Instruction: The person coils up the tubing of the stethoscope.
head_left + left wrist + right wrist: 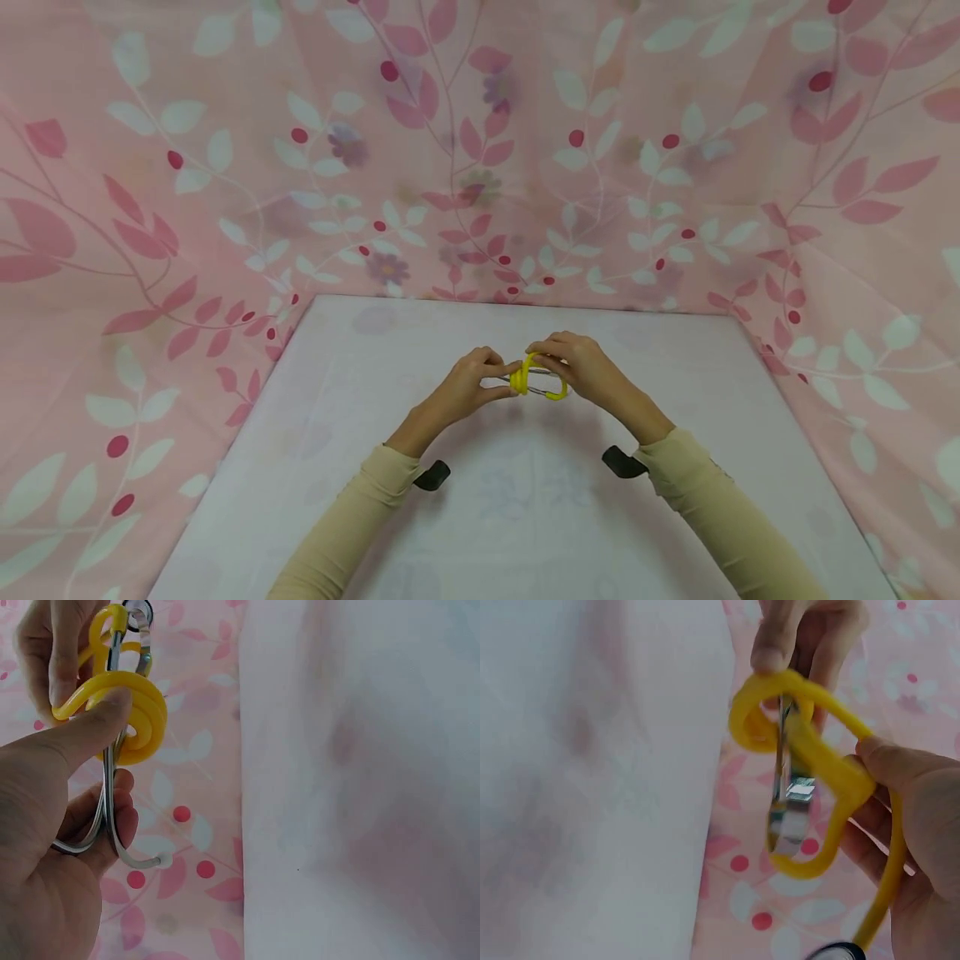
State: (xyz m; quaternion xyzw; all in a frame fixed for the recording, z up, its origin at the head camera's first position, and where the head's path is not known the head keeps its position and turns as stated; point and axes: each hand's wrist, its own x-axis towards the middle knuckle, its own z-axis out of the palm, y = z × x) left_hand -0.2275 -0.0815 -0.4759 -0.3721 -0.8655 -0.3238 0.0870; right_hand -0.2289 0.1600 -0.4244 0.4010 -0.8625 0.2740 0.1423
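Both hands hold a stethoscope (pixel 519 380) with yellow tubing and silver metal ear tubes, raised above the table. My left hand (pixel 467 385) grips its ear tubes, the thumb pressing on a coil of tubing (pixel 155 712) wound round them. A pale eartip (pixel 164 859) sticks out below the fingers in the left wrist view. My right hand (pixel 588 367) pinches a length of the yellow tubing (pixel 889 885) beside the coil. At the bottom of the right wrist view, the dark-rimmed chestpiece (pixel 838 952) shows in part at the tubing's end.
A white-covered table (pixel 510 517) lies under the hands. Pink cloth with a leaf pattern (pixel 465 150) hangs behind it and along both sides. Dark wrist-worn pieces (pixel 432 476) jut inward from the cuffs.
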